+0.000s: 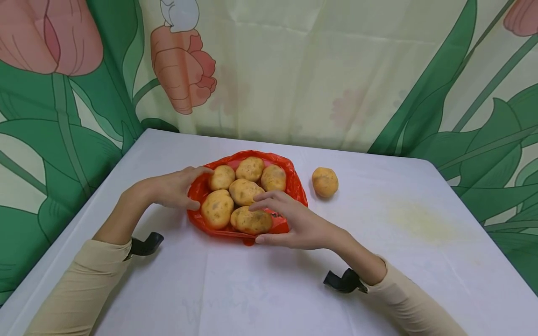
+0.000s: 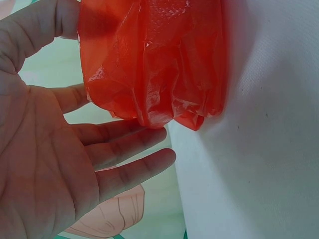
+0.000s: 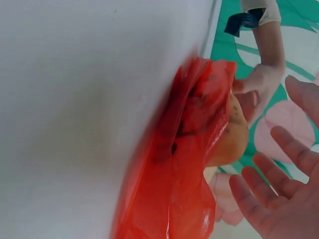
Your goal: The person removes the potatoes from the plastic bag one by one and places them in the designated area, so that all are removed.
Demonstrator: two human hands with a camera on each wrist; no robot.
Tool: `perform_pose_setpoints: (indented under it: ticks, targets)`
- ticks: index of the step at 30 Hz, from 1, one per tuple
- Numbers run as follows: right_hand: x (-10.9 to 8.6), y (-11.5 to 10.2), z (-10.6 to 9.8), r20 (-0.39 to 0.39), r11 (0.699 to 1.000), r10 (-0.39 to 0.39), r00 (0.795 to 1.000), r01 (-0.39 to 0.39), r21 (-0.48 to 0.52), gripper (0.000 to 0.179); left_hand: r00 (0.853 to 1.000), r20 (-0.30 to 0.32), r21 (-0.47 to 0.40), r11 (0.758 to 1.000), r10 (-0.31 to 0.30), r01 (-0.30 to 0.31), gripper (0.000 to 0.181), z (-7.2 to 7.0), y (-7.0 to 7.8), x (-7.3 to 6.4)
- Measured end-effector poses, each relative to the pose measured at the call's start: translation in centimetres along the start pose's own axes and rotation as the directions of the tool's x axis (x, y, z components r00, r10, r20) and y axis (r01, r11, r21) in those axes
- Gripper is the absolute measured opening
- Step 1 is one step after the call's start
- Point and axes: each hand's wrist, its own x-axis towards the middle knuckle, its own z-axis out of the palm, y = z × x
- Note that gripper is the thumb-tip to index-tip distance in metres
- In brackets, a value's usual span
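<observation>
Several potatoes (image 1: pixel 245 192) lie together in a red plastic bag (image 1: pixel 299 189), its mouth spread wide with the rim rolled down. At the bag's left edge is my left hand (image 1: pixel 178 186), fingers and thumb spread along the rim. In the left wrist view, the fingers of this left hand (image 2: pixel 45 144) reach loosely beside the red plastic wall (image 2: pixel 154 55). My right hand (image 1: pixel 294 221) hovers over the bag's front right side, near the front potato (image 1: pixel 254 220). The right wrist view shows that right hand (image 3: pixel 284 189) with fingers apart, holding nothing.
A single potato (image 1: pixel 325 182) sits on the white tablecloth (image 1: pixel 378 261) to the right of the bag. A faint yellowish stain (image 1: pixel 424 221) marks the cloth farther right. Behind the table hangs a curtain (image 1: pixel 286 70) printed with tulips and leaves.
</observation>
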Motion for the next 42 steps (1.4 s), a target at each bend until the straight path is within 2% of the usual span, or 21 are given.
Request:
perform_pose_setpoints:
  ticks: [4,7,14,31,42]
  targets:
    - [0.4,0.0,0.4,0.039,0.999,-0.014,0.999,0.015,-0.03,0.046,1.0,0.004,-0.005,1.0,-0.005,0.005,0.083,0.1,-0.1,0.0]
    - [0.6,0.2,0.5,0.075,0.999,0.008,0.997,-0.004,-0.05,0.042,1.0,0.006,-0.006,1.0,-0.006,0.006,0.083,0.2,-0.2,0.0]
    - [0.8,0.7,0.7,0.12,0.996,0.047,0.992,-0.037,-0.085,0.042,1.0,0.003,-0.004,1.0,0.001,-0.001,0.082,0.1,-0.3,0.0]
    - [1.0,2.2,0.6,0.064,0.998,0.017,0.998,-0.013,-0.064,0.05,1.0,0.004,0.005,1.0,0.003,-0.003,0.08,0.0,-0.3,0.1]
    - [1.0,2.6,0.8,-0.002,1.0,0.006,1.0,-0.006,-0.013,0.044,1.0,0.005,-0.001,1.0,-0.009,0.009,0.08,0.1,-0.4,0.0]
